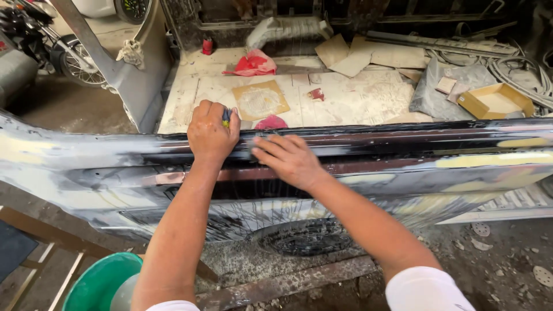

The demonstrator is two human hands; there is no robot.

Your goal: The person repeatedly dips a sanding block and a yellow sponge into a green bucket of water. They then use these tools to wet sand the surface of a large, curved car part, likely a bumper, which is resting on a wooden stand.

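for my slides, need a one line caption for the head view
Left hand grips a small blue block on a wet black car panel; right hand lies flat beside it.

Left hand (211,133) fisted, fingers curled tight; right hand (290,159) flat (fingers spread), both arms outstretched.

panel (403,167): black, grey and cream patches
bucket (98,282): green
rag (253,63): red
box (495,101): yellow

Cardboard packaging lay scattered behind the panel.
An open, shallow yellow cardboard box (497,101) sat at right; flattened tan cardboard sheets (368,55) lay behind.
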